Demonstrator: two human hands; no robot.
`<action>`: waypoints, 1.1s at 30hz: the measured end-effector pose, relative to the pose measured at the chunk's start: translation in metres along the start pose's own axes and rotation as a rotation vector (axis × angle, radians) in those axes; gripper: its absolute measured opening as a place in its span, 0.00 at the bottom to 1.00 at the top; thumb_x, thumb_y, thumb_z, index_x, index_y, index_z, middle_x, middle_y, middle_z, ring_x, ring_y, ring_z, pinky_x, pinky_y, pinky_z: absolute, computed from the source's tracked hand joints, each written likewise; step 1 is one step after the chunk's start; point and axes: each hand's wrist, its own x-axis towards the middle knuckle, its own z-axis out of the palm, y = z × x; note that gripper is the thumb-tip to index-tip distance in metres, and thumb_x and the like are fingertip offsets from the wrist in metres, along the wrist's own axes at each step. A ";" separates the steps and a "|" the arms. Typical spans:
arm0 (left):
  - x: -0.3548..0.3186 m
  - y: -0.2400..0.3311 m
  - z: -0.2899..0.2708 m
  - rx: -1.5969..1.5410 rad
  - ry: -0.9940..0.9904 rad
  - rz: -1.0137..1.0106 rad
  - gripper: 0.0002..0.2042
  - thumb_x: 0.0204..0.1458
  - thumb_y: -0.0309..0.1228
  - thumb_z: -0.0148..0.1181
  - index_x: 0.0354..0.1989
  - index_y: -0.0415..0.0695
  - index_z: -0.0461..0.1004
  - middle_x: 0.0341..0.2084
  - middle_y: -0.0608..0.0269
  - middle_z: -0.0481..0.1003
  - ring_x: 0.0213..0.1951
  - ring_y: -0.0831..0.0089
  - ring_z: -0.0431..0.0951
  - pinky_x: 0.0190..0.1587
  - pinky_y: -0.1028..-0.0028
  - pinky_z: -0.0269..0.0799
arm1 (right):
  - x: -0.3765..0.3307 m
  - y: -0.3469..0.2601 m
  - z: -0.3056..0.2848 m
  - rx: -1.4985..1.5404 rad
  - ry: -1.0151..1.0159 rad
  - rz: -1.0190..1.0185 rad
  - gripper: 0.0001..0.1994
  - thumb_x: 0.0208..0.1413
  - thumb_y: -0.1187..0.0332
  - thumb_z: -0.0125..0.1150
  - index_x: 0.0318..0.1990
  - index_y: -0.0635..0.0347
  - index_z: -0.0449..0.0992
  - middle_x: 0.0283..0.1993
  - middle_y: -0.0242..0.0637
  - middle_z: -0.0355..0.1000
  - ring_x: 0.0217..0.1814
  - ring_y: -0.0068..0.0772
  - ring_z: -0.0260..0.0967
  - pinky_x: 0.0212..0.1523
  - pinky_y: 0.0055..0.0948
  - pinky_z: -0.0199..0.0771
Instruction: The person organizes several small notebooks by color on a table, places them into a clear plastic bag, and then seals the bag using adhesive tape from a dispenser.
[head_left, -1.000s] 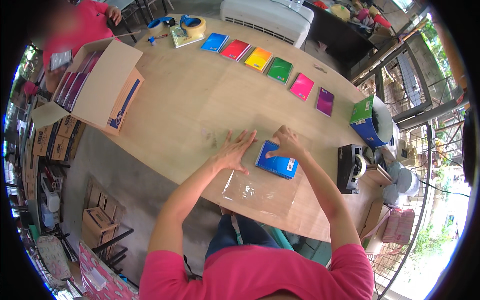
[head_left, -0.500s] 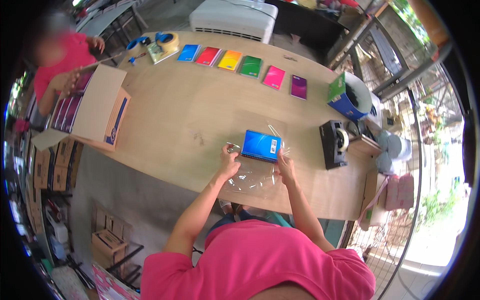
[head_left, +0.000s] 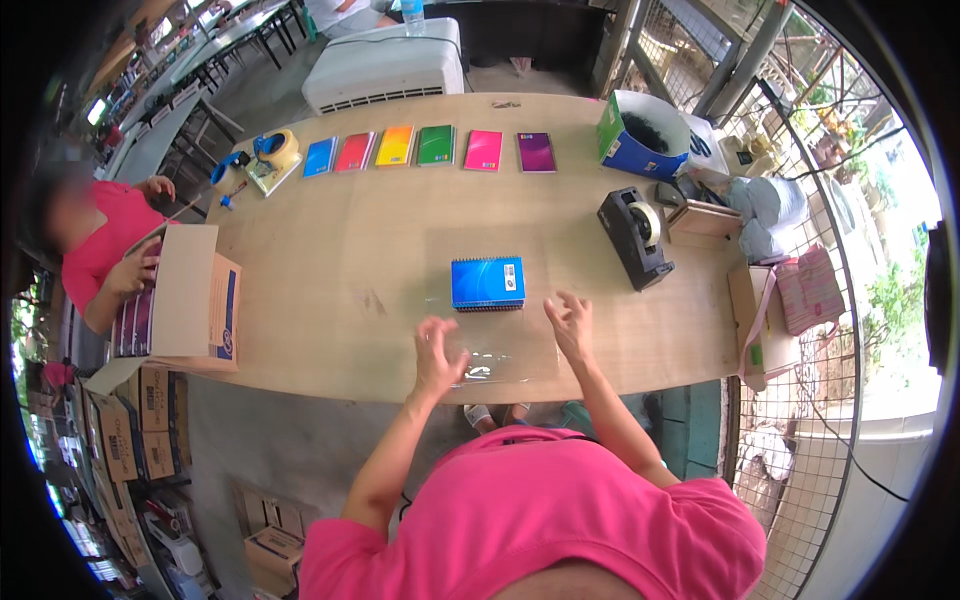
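A small stack of blue spiral notebooks (head_left: 488, 281) lies on the table in front of me, on a clear plastic sheet (head_left: 515, 364) that shows mainly by its glints. To the stack's lower left is my left hand (head_left: 437, 358), its fingers spread and slightly blurred, holding nothing. My right hand (head_left: 570, 324) hovers just right of the stack, open as well, fingers apart and bent. Neither hand touches the notebooks. Whether the left fingers brush the plastic I cannot tell.
A row of notebooks in several colours, including a green one (head_left: 436, 145), crosses the far side. At right stand a black tape dispenser (head_left: 634, 238) and a blue-green box (head_left: 640, 140). Left, a co-worker (head_left: 110, 235) reaches into an open carton (head_left: 185, 290). Tape rolls (head_left: 277, 150) sit far left.
Both hands have let go of the blue notebook stack and drawn apart from it, opening their fingers. The view has shifted, and the co-worker's hand is still at the carton.
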 end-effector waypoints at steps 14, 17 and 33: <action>0.029 0.021 -0.028 0.129 -0.377 0.215 0.09 0.51 0.28 0.60 0.40 0.44 0.71 0.32 0.58 0.77 0.41 0.55 0.79 0.38 0.58 0.75 | -0.042 -0.019 -0.025 -0.325 -0.259 -0.745 0.08 0.47 0.72 0.64 0.36 0.53 0.77 0.33 0.36 0.73 0.38 0.43 0.72 0.37 0.41 0.72; 0.044 0.029 -0.045 0.200 -0.400 0.235 0.06 0.47 0.26 0.66 0.31 0.45 0.74 0.29 0.61 0.78 0.34 0.64 0.80 0.35 0.64 0.75 | -0.040 -0.008 -0.055 -0.482 -0.251 -0.822 0.05 0.48 0.71 0.63 0.34 0.52 0.79 0.38 0.33 0.73 0.43 0.40 0.71 0.43 0.42 0.70; 0.106 0.038 -0.046 0.267 -0.743 0.138 0.18 0.30 0.40 0.79 0.17 0.43 0.74 0.20 0.62 0.79 0.26 0.64 0.80 0.29 0.64 0.73 | -0.079 -0.077 -0.023 -0.479 -0.377 -0.942 0.10 0.48 0.61 0.68 0.35 0.54 0.80 0.61 0.38 0.68 0.70 0.50 0.56 0.68 0.74 0.37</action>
